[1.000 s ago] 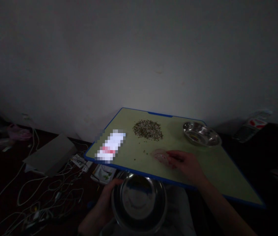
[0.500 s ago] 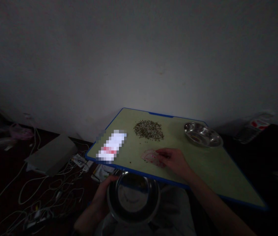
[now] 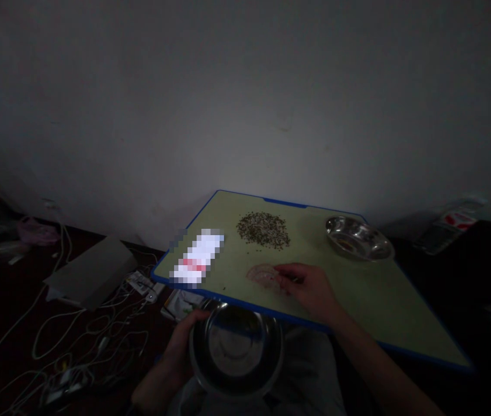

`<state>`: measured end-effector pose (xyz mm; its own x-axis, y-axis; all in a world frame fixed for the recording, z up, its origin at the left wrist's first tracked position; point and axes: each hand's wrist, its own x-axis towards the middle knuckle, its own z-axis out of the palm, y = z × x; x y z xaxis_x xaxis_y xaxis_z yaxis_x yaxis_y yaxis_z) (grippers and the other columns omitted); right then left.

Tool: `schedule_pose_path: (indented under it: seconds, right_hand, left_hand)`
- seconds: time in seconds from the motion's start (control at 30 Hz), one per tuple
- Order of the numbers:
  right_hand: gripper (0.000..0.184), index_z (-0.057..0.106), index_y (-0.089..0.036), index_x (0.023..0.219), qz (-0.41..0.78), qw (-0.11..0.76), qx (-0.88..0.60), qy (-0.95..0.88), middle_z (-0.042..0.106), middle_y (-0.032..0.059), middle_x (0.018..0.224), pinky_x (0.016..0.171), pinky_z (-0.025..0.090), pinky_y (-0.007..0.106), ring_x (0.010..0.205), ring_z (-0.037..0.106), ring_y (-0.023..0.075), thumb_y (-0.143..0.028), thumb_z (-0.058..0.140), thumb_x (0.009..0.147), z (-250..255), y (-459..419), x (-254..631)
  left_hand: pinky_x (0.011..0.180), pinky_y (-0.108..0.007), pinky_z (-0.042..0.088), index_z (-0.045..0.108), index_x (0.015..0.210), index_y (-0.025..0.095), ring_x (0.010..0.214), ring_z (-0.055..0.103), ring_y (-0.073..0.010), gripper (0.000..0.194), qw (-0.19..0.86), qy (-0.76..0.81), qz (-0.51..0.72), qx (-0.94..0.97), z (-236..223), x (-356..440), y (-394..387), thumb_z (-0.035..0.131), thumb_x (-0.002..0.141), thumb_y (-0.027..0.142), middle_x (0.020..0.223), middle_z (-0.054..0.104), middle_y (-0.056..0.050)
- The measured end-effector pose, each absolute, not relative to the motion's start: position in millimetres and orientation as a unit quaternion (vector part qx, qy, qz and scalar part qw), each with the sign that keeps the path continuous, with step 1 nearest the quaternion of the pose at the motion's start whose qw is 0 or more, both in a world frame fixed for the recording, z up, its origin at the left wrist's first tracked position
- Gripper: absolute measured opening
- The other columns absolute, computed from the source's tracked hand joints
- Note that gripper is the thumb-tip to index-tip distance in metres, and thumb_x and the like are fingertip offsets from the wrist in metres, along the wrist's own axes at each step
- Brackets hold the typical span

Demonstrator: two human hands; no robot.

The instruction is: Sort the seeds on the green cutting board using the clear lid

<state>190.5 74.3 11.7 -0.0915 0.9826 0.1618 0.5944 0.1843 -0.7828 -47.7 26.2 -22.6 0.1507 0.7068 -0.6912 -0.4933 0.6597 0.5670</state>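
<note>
My right hand (image 3: 308, 286) pinches a clear, pinkish protractor (image 3: 266, 277) by its right end, low over the table's near part. The protractor looks close to flat; whether it touches the surface I cannot tell. Below the table's near edge, my left hand (image 3: 182, 341) grips the left rim of a steel bowl (image 3: 236, 346), whose mouth faces up. Beyond the protractor lies a spread pile of small mixed dark and pale grains (image 3: 262, 230). One dark speck (image 3: 224, 288) sits by the front edge, left of the protractor.
The blue-edged, pale green table (image 3: 401, 312) stands against a wall. A second steel bowl (image 3: 358, 238) is at its right, a lit, blurred-out phone (image 3: 197, 258) at its left. Tangled cables (image 3: 102, 341) and a grey box (image 3: 91, 271) lie on the floor at left.
My right hand and the protractor have shifted slightly left. A dark speck near the front edge now sits a little further left and nearer the edge. My left hand and bowl look nearly unchanged.
</note>
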Motion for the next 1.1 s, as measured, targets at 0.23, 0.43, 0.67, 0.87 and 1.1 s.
schedule_pose_path:
  seconds: [0.23,0.43,0.67,0.87,1.1]
  right_hand:
    - [0.027,0.067,-0.014,0.091,0.214,0.37,-0.609,-0.668,0.069,0.0081,0.079,0.059,0.051,0.028,0.061,0.064,0.017,-0.025,0.054,0.07,5.4,101.9,205.3]
    - [0.026,0.068,-0.015,0.089,0.221,0.354,-0.604,-0.679,0.069,0.0075,0.082,0.062,0.052,0.029,0.065,0.064,0.0179,-0.021,0.054,0.069,3.9,103.5,202.1]
    - [0.025,0.068,-0.015,0.089,0.247,0.338,-0.602,-0.68,0.069,0.0068,0.079,0.06,0.051,0.027,0.063,0.063,0.0166,-0.021,0.054,0.068,8.6,94.6,197.1]
    - [0.026,0.067,-0.017,0.091,0.298,0.325,-0.562,-0.699,0.069,0.0065,0.084,0.062,0.051,0.028,0.067,0.063,0.0171,-0.024,0.055,0.07,3.1,77.0,193.0]
    - [0.023,0.068,-0.019,0.088,0.331,0.327,-0.529,-0.709,0.068,0.0051,0.084,0.065,0.05,0.027,0.073,0.062,0.0164,-0.021,0.054,0.07,8.3,57.2,181.1]
  left_hand:
    - [0.056,-0.029,0.045,0.064,0.056,0.011,0.047,0.059,-0.0168,0.019,0.757,0.496,0.412,0.104,-32.5,-52.6,28.1,0.054,0.068,0.022,0.048,0.066,-0.005]
    - [0.059,-0.032,0.046,0.065,0.061,0.01,0.05,0.06,-0.0188,0.019,0.77,0.485,0.401,0.105,-35.2,-55.4,29.8,0.051,0.069,0.02,0.052,0.068,-0.007]
    - [0.055,-0.03,0.046,0.064,0.057,0.011,0.048,0.06,-0.0188,0.018,0.76,0.498,0.406,0.096,-30.9,-52.8,30.6,0.053,0.068,0.021,0.049,0.067,-0.006]
    - [0.056,-0.03,0.045,0.065,0.056,0.011,0.049,0.06,-0.0184,0.019,0.763,0.492,0.408,0.095,-33.5,-53.9,30.3,0.054,0.067,0.02,0.05,0.067,-0.006]
    - [0.06,-0.033,0.046,0.065,0.059,0.011,0.051,0.061,-0.0204,0.02,0.775,0.486,0.391,0.101,-37.6,-52.4,27.8,0.052,0.068,0.023,0.052,0.068,-0.008]
